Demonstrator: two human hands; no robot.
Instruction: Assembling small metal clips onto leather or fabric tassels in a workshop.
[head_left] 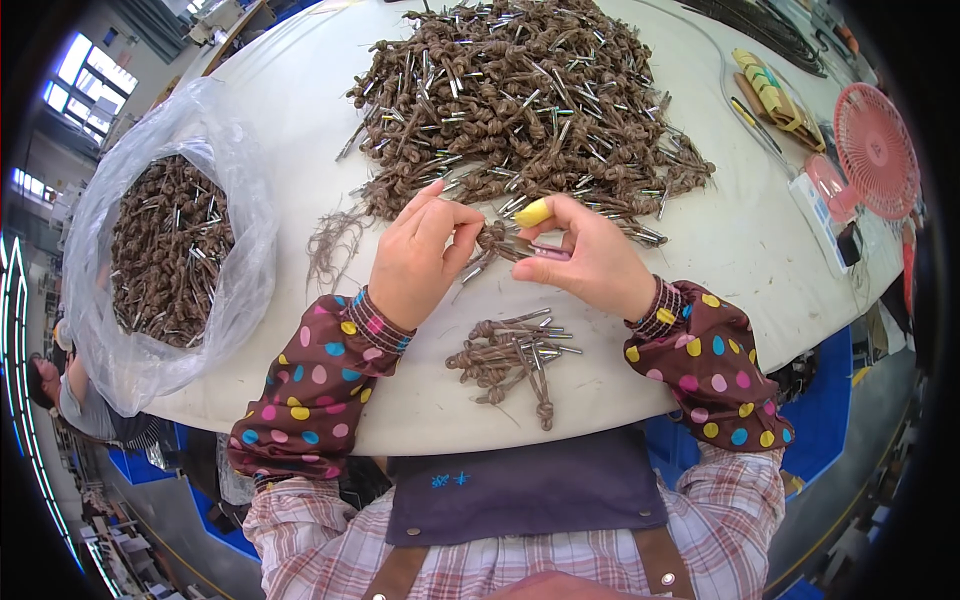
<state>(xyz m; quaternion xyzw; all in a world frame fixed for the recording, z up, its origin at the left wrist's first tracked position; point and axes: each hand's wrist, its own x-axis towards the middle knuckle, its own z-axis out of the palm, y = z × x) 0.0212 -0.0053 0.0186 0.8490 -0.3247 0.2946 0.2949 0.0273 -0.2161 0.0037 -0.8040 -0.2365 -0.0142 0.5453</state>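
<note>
Near the front edge of the white surface (pixel 300 130), the left hand (pixel 415 260) pinches a knotted brown wire bundle with metal tips (pixel 492 240), its grip clamped on it. The right hand (pixel 590 258), thumb capped in yellow, has its grip closed on a small pink tool (pixel 552 254). This looks like mid-trimming or untying; next calls for a steady tool against the knot.

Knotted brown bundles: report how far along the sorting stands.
Looks done: a small pile of knotted brown bundles lies at the table's near edge. In hand: the left hand and right hand, its thumb in a yellow cap, hold one bundle between them. Seemingly left: the big heap beyond the hands; the clear bag on the left holds more.
</note>
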